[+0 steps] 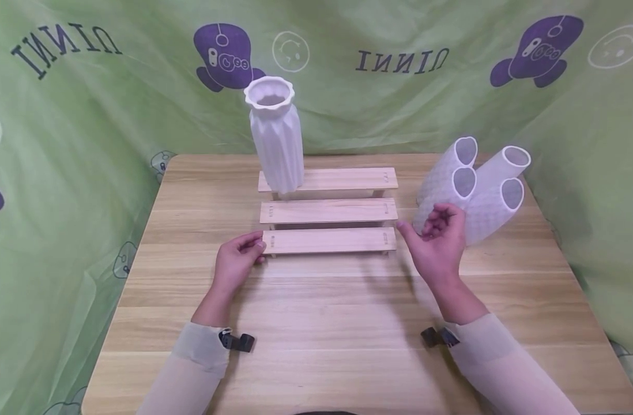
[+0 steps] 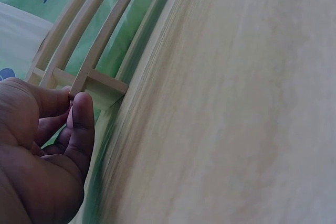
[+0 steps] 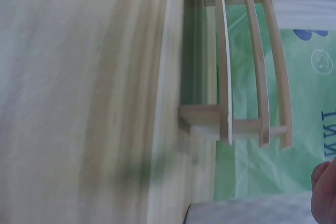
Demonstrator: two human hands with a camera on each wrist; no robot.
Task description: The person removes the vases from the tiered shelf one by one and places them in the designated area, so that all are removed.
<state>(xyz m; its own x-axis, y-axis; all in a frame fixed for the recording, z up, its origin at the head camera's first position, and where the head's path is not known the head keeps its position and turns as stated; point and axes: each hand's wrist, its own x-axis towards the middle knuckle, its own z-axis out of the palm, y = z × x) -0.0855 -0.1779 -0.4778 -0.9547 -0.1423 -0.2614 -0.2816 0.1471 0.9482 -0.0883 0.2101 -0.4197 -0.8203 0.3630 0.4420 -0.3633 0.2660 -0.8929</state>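
A three-step wooden display rack [image 1: 329, 240] stands on the table, seen end-on in the left wrist view. My left hand [image 1: 237, 260] pinches the left end of its lowest board between thumb and fingers. Off the rack's right end, my right hand [image 1: 441, 245] is raised with loosely curled fingers and holds nothing; only a bit of this hand [image 3: 324, 192] enters the right wrist view. A tall white fluted vase [image 1: 277, 144] with a scalloped rim stands at the left end of the top board. Behind my right hand is a white textured vase cluster [image 1: 490, 210] with several oval mouths, partly hidden by that hand.
The wooden table [image 1: 327, 334] extends in front of the rack and to both sides. Green printed cloth [image 1: 347, 115] hangs behind and along the sides of the table. A small black wrist camera [image 1: 237, 341] is strapped at the left sleeve, another [image 1: 438, 337] at the right.
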